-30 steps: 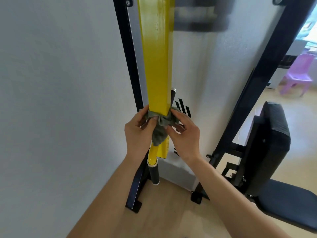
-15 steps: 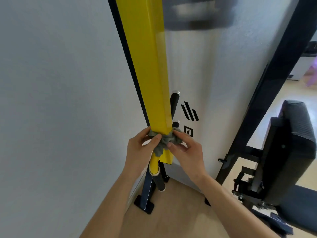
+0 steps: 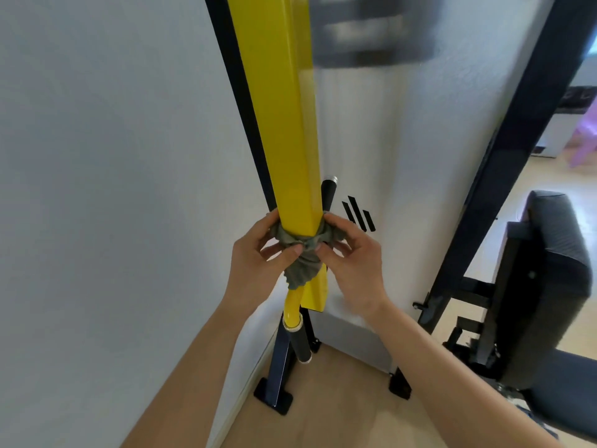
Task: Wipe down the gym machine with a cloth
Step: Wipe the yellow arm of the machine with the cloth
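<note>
The cloth is wrapped as a band around the lower end of the yellow beam, its loose tail hanging down in front. The left hand and right hand flank the beam at equal height, each grip pinching a cloth end, thumbs meeting at the front. The beam's long axis runs steeply up and away from both grips, and a short yellow tube and black handle lie below. Judgement: the coming stroke must follow that axis; neither hand is nearer. The seat pad stands well apart, right.
</note>
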Available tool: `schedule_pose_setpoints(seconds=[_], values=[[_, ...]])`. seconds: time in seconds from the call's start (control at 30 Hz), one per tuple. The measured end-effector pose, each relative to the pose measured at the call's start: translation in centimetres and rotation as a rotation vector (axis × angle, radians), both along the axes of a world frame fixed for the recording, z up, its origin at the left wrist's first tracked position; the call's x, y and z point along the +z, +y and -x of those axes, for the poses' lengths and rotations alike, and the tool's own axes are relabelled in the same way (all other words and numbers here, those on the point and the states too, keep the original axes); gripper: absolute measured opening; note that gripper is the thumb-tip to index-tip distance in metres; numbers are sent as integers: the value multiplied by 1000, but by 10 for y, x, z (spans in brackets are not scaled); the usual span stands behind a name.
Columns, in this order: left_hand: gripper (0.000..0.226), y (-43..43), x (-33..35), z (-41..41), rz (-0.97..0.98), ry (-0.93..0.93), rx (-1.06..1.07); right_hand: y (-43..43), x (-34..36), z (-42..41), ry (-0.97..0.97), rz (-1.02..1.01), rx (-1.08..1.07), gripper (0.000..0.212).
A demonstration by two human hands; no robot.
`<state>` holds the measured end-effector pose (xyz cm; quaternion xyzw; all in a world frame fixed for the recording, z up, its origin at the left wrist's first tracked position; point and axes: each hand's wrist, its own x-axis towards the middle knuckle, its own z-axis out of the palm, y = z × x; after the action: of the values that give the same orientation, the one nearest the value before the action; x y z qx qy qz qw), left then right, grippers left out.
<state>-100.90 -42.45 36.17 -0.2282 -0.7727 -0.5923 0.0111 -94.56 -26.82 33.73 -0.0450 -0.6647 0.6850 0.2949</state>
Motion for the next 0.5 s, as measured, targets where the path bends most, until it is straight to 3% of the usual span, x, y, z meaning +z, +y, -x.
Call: schedule_pose_setpoints(seconds=[0.27,0.37,0.5], values=[[70,4,50,11,-214,78,-80,-11,44,3,83,84,-98,48],[62,9,65,8,-326,54,-85,-14,67,1,130,205,-113,47],[48,20,86,3,-431,50,-89,-14,95,2,207,189,-148,36]])
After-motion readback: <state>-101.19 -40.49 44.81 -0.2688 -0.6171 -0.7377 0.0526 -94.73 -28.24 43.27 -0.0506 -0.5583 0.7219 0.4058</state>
